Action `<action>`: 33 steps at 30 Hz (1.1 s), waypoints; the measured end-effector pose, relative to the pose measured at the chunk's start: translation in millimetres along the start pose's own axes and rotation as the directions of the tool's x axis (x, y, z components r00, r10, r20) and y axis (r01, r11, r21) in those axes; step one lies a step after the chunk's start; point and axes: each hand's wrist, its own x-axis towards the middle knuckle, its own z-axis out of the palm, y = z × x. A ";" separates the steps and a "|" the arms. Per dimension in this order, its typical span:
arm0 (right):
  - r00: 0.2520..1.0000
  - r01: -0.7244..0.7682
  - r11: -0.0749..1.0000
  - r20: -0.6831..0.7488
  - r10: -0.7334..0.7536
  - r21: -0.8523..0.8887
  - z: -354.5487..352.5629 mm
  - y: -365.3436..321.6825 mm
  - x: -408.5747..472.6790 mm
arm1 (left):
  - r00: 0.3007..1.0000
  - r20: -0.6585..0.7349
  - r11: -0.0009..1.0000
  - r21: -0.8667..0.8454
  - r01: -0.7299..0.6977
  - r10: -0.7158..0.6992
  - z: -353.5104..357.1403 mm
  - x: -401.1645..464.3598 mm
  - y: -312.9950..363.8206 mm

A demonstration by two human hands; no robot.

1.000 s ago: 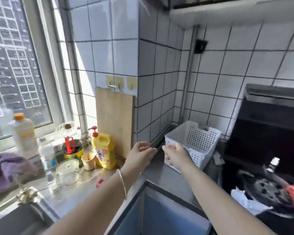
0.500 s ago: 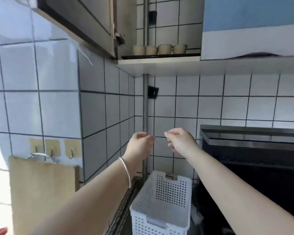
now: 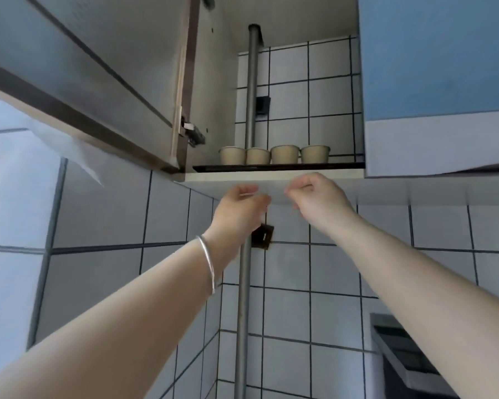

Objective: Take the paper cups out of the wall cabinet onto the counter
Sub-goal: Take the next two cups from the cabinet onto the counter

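Observation:
Several beige paper cups (image 3: 274, 154) stand upright in a row on the bottom shelf of the wall cabinet (image 3: 274, 175), whose left door (image 3: 104, 90) hangs wide open. Just below the shelf's front edge, my left hand (image 3: 241, 208) is raised with its fingers loosely curled and nothing in them. My right hand (image 3: 319, 198) is beside it at the same height, fingers also curled, holding nothing. Neither hand touches a cup. The counter is out of view.
A grey vertical pipe (image 3: 244, 298) runs up the tiled corner and through the cabinet behind the cups. A closed blue cabinet door (image 3: 438, 67) is to the right. The dark range hood (image 3: 404, 355) juts out at the lower right.
The view has tilted up from the counter to the open cabinet. Both hands have risen from the white basket to just under the shelf.

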 end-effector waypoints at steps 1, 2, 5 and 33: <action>1.000 0.023 1.000 -0.021 -0.023 -0.011 0.9 -2.9 11.0 | 1.000 0.008 1.000 0.009 -0.027 0.027 1.3 11.6 4.2; 0.998 0.054 0.998 -0.043 -0.055 -0.022 2.2 -5.6 22.2 | 0.998 0.007 0.998 0.027 -0.061 0.061 2.5 24.0 8.0; 0.986 0.133 0.991 -0.106 -0.132 -0.002 8.8 -17.7 53.3 | 0.985 -0.045 0.984 0.073 -0.165 0.169 4.0 60.2 21.0; 0.993 0.071 0.817 0.118 -0.003 -0.572 85.0 -40.7 210.9 | 0.990 0.081 0.483 0.866 -0.129 0.119 -18.7 239.8 35.1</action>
